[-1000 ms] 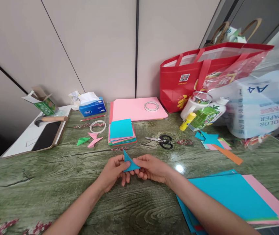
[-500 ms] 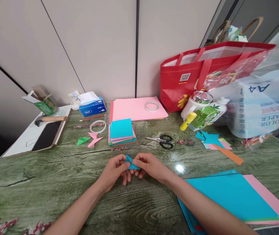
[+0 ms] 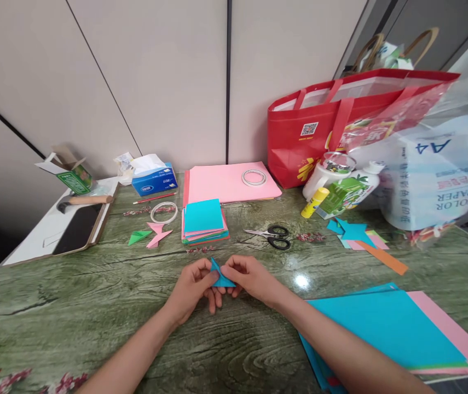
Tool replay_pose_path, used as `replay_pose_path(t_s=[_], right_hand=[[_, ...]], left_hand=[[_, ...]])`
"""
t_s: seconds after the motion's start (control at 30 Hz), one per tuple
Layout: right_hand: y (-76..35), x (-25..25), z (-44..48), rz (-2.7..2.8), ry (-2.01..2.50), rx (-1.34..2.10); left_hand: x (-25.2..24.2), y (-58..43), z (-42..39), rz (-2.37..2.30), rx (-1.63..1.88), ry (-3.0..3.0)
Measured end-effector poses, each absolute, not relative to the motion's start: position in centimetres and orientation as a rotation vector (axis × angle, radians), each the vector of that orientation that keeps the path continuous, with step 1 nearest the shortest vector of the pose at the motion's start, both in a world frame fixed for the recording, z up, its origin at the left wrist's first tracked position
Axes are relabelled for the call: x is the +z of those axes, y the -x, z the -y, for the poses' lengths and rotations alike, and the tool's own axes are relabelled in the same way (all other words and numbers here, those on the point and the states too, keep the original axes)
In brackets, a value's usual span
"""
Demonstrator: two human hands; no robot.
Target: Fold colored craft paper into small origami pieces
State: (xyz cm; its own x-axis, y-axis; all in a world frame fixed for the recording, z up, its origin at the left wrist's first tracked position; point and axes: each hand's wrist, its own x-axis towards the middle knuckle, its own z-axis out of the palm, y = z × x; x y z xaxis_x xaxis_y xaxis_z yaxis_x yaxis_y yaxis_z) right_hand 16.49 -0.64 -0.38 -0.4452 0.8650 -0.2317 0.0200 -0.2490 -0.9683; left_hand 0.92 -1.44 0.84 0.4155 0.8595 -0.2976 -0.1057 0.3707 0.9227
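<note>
folded blue paper triangle [image 3: 219, 277] pinched between closed fingertips of left hand [image 3: 192, 287] and right hand [image 3: 250, 279], one tip upward

The piece of paper [image 3: 220, 275] I hold is small and bright blue, folded into a flat, pointed shape much like a triangle. One sharp tip sticks up and a little to the left, clear of my fingers. A longer edge runs along the bottom and narrows to a point at the right. The upper part looks a shade darker than the lower. It is pinched at the fingertips between my left hand [image 3: 192, 284] and my right hand [image 3: 250, 276], low over the green table [image 3: 94, 306]. Whether it touches the table I cannot tell.
</note>
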Motion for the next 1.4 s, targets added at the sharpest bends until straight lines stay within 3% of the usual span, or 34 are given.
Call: replay_pose_path(t_s=[0.5, 0.9, 1.4], right_hand=[[-16.5, 0.1, 1.2, 1.895, 1.326, 0.977], [-16.2, -0.4, 1.5, 1.771, 1.374, 0.987], [-16.0, -0.6, 1.0, 1.33, 1.152, 1.41]], left_hand=[[0.5, -1.1, 1.7, -0.821, 0.74, -0.934], [0.7, -1.1, 1.7, -0.843, 0.702, -0.957], [0.7, -0.9, 1.4, -0.945, 0.774, -1.022]])
